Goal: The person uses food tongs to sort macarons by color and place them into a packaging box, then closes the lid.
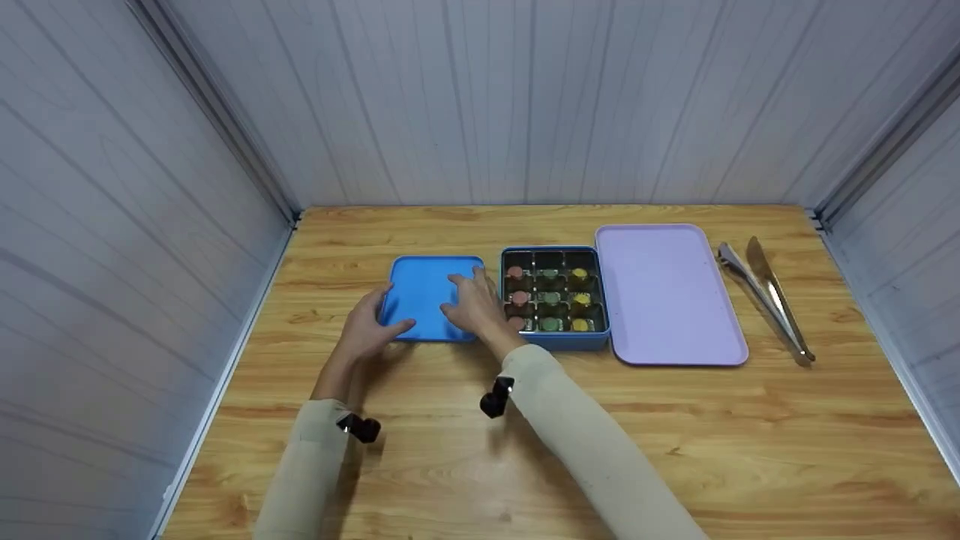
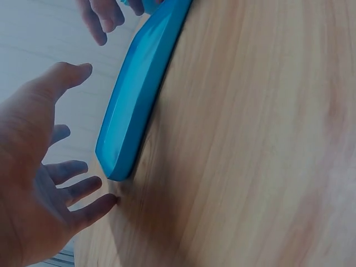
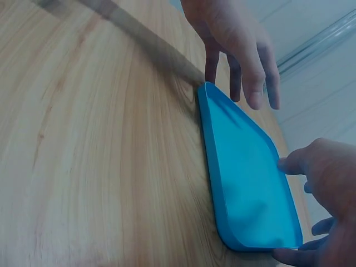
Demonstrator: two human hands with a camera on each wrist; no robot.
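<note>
A blue lid (image 1: 427, 296) lies flat on the wooden table (image 1: 675, 435), left of an open blue tin (image 1: 556, 341) whose compartments hold small round coloured pieces. My left hand (image 1: 373, 321) is at the lid's left front corner with fingers spread and relaxed, just off the lid's edge (image 2: 136, 100) in the left wrist view. My right hand (image 1: 471, 301) is spread over the lid's right side, with its thumb by the rim (image 3: 281, 167). Neither hand grips the lid (image 3: 250, 189). I cannot tell whether the fingers touch it.
A lilac tray (image 1: 667, 294) lies right of the tin. Metal tongs (image 1: 766, 298) lie further right, near the right wall. Panel walls close in the table at the back and both sides. Bare wood stretches along the front.
</note>
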